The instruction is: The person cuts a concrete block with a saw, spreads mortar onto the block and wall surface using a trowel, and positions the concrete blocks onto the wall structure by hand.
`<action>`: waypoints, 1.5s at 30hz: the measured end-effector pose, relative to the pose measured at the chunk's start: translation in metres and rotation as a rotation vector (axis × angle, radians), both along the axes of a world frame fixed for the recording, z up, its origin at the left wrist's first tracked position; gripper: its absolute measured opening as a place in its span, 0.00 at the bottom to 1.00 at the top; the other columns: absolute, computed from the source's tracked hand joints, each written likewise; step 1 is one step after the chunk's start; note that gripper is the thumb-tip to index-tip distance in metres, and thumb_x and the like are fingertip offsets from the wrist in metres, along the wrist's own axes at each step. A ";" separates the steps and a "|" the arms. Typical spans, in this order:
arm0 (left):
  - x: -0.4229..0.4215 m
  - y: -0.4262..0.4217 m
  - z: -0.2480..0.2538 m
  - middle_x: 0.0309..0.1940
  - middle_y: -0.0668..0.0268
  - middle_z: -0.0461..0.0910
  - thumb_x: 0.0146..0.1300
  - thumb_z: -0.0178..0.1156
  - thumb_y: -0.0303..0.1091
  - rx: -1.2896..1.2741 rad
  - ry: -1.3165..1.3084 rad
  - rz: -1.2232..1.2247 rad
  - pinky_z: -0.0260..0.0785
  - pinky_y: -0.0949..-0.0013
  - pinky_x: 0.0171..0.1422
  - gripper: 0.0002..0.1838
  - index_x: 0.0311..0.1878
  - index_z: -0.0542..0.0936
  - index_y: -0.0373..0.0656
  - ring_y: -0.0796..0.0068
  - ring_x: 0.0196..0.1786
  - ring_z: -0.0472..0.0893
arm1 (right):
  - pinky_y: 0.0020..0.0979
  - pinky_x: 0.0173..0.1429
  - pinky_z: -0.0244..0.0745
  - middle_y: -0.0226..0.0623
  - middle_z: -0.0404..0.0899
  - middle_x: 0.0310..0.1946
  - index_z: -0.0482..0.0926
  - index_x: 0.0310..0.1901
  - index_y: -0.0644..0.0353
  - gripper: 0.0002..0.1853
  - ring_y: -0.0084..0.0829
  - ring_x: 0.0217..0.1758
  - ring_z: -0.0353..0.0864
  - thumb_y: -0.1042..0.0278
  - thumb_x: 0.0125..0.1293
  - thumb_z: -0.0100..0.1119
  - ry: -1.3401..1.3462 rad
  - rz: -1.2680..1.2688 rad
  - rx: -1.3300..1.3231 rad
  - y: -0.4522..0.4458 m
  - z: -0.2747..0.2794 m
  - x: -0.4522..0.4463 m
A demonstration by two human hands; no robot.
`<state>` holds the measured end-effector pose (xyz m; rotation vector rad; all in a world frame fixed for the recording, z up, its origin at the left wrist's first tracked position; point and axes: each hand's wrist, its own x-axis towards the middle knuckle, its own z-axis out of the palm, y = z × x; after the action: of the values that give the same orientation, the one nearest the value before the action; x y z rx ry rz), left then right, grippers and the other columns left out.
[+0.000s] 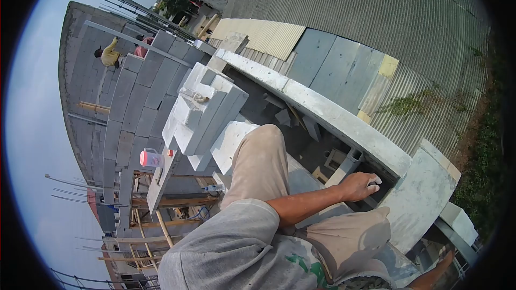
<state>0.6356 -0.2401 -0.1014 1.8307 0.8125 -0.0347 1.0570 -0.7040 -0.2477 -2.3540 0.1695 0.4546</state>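
My left hand (361, 186) reaches across my lap over a dark gap beside a long pale concrete ledge (322, 107). Its fingers curl inward with whitish tips; anything between them is too small to make out. Below the hand is a grey board or beam (344, 169) inside the gap. What looks like my right hand (443, 260) shows low at the right edge, near a grey beam (457, 239); its fingers are too unclear to read. A flat pale slab (422, 198) lies between the two hands. My bent knees (263, 156) frame the left arm.
Stacked white blocks (201, 110) stand ahead, beside a plank (161, 182) bearing a pink-and-clear jug (150, 158). A grey block wall (137, 91) rises at left, where a person in yellow (110, 55) works. Corrugated roofing (349, 16) slopes away beyond the ledge. Bamboo poles (164, 228) stand below.
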 end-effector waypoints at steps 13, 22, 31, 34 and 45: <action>-0.058 0.043 0.009 0.44 0.51 0.84 0.67 0.59 0.45 -0.087 -0.007 0.229 0.73 0.59 0.53 0.20 0.55 0.79 0.42 0.51 0.48 0.83 | 0.34 0.35 0.75 0.37 0.83 0.29 0.81 0.47 0.63 0.17 0.27 0.29 0.80 0.62 0.60 0.64 0.044 0.133 -0.293 0.058 0.102 -0.049; -0.132 0.081 0.153 0.44 0.50 0.84 0.65 0.58 0.46 -0.033 0.049 0.227 0.72 0.54 0.55 0.20 0.53 0.80 0.42 0.49 0.49 0.82 | 0.34 0.35 0.75 0.37 0.83 0.27 0.81 0.46 0.64 0.16 0.27 0.28 0.79 0.62 0.60 0.64 0.249 0.325 -0.446 0.126 0.248 -0.105; -0.268 0.105 0.319 0.46 0.43 0.82 0.64 0.56 0.58 -0.011 0.333 0.539 0.72 0.52 0.58 0.32 0.60 0.77 0.40 0.44 0.52 0.81 | 0.28 0.30 0.71 0.35 0.80 0.23 0.82 0.32 0.65 0.08 0.25 0.25 0.78 0.69 0.61 0.62 0.379 0.870 -0.109 0.301 0.448 -0.292; -0.309 0.089 0.340 0.46 0.40 0.82 0.64 0.55 0.61 0.028 0.372 0.562 0.72 0.53 0.58 0.38 0.63 0.75 0.36 0.42 0.52 0.81 | 0.29 0.29 0.73 0.36 0.80 0.24 0.81 0.35 0.64 0.07 0.27 0.24 0.78 0.68 0.63 0.62 0.536 0.821 -0.096 0.321 0.468 -0.319; -0.428 0.069 0.399 0.56 0.44 0.78 0.64 0.56 0.58 -0.109 0.525 0.631 0.69 0.55 0.65 0.34 0.61 0.77 0.38 0.46 0.60 0.77 | 0.29 0.20 0.69 0.37 0.78 0.22 0.78 0.36 0.62 0.07 0.27 0.18 0.76 0.67 0.64 0.61 0.573 0.791 -0.241 0.372 0.534 -0.361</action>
<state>0.2078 -0.1711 0.2975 1.4030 1.6930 -0.1546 0.6961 -0.3316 0.2859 -2.3837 -0.4930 1.5574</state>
